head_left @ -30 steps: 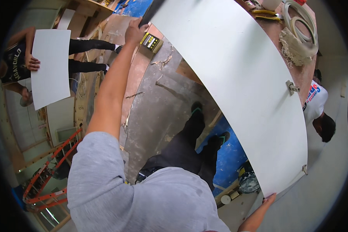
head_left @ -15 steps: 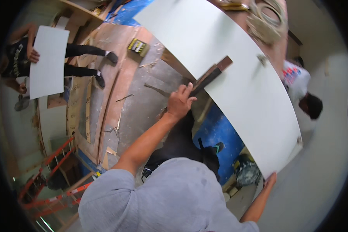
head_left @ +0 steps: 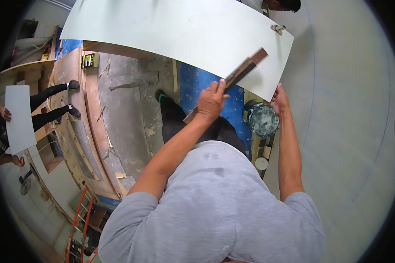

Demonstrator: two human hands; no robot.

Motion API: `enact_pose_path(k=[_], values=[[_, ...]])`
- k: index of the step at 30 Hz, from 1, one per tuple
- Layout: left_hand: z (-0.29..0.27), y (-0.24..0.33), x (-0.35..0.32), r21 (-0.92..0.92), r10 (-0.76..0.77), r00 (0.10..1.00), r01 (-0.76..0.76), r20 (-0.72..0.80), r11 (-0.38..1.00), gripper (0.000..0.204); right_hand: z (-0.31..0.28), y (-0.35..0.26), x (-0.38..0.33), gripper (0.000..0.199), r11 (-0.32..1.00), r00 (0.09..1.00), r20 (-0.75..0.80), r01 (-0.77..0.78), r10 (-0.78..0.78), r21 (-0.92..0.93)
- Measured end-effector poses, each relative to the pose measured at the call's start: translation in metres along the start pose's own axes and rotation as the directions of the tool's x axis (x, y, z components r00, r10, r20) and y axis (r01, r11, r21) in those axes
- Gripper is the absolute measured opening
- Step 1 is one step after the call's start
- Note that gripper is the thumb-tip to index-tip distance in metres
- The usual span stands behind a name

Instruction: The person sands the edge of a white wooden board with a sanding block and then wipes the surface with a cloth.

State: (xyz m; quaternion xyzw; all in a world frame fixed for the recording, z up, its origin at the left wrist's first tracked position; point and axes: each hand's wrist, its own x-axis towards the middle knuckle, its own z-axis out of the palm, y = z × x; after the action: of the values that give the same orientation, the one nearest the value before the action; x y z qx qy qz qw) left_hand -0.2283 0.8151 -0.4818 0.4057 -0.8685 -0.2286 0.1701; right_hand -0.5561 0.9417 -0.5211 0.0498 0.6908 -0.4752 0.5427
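A long white panel (head_left: 171,30), with a metal hinge (head_left: 278,29) near its right end, stretches across the top of the view. My left hand (head_left: 211,101) holds a long, narrow brown-and-black bar (head_left: 243,70) slantwise. The bar's far end overlaps the panel in view; whether it touches the surface I cannot tell. At the panel's near right corner, my right hand (head_left: 280,98) grips the edge, with some fingertips hidden.
Below the right corner stands a bucket (head_left: 262,119) with a smeared grey-green top. A co-worker (head_left: 285,5) is behind the panel; another at far left holds a white board (head_left: 19,120). An orange ladder (head_left: 77,219) stands lower left. Blue sheeting (head_left: 197,85) covers part of the floor.
The view has turned, so the panel lies more crosswise and its right corner appears higher. My left hand still holds the bar, and my right hand remains at the panel's corner.
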Motion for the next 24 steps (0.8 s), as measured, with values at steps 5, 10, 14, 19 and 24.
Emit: enact_pose_path(k=[5,10,14,19,24], values=[[-0.023,-0.058,0.009,-0.011,-0.057,0.985,0.056,-0.162,0.998,0.061,-0.009,-0.002,-0.007,0.075,1.000,0.993,0.118,-0.008,0.007,0.007],[-0.043,-0.095,0.013,0.190,-0.180,0.918,0.259,-0.354,0.947,0.063,0.002,-0.009,-0.016,0.077,0.999,0.988,0.153,0.032,-0.033,0.014],[-0.017,-0.022,-0.030,0.143,-0.190,0.967,0.215,-0.170,0.966,0.065,-0.001,-0.003,-0.014,0.067,0.999,0.986,0.161,0.035,-0.037,0.013],[-0.029,-0.023,-0.022,0.122,-0.217,0.969,0.231,-0.117,0.965,0.060,0.000,0.000,-0.014,0.053,0.998,0.982,0.181,0.063,-0.059,-0.014],[-0.049,-0.042,0.042,0.218,-0.365,0.893,0.423,-0.263,0.879,0.058,0.012,0.000,-0.020,0.046,0.988,0.982,0.155,0.122,-0.107,-0.097]])
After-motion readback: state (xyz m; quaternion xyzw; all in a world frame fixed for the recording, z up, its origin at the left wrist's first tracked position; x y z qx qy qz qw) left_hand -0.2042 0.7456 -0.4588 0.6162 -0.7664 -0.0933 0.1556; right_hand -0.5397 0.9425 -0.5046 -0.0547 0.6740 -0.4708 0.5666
